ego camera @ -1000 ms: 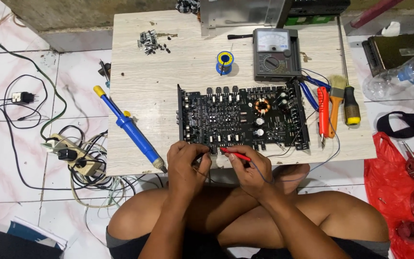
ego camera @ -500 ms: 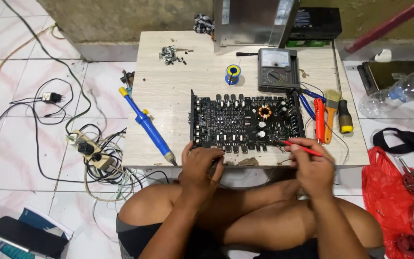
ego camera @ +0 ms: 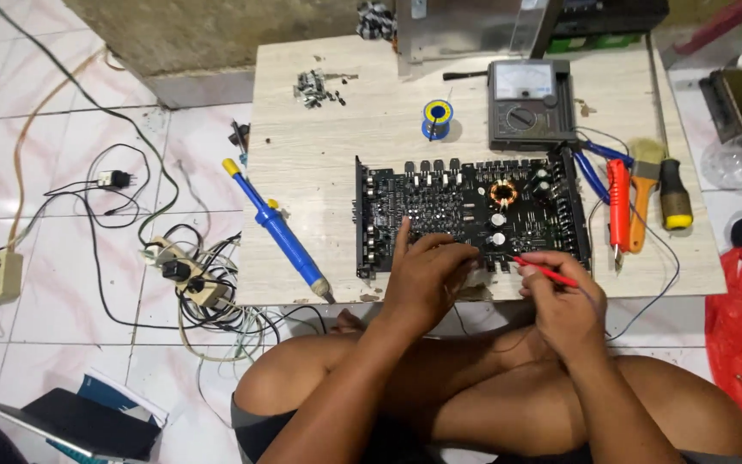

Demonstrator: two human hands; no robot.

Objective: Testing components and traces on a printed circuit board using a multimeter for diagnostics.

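A black circuit board [ego camera: 465, 210] lies on a low pale wooden table [ego camera: 319, 163] in front of my crossed legs. My left hand [ego camera: 427, 275] rests on the board's near edge with the index finger stretched onto the board. My right hand [ego camera: 560, 296] is closed around a thin red test probe [ego camera: 547, 271] whose tip points at the board's near right part. A grey analogue meter [ego camera: 530, 103] stands behind the board, with thin wires running from it toward my right hand.
A blue desoldering pump [ego camera: 276, 228] lies left of the board. A solder spool [ego camera: 437, 116] and small loose parts [ego camera: 315, 86] sit farther back. Red pliers [ego camera: 618, 206], a brush [ego camera: 643, 185] and a screwdriver [ego camera: 673, 193] lie on the right. Power strips and tangled cables [ego camera: 186, 279] cover the tiled floor at left.
My left hand has moved right along the board's near edge and stretched its index finger onto the board. My right hand with the red probe came back toward the board's near right part.
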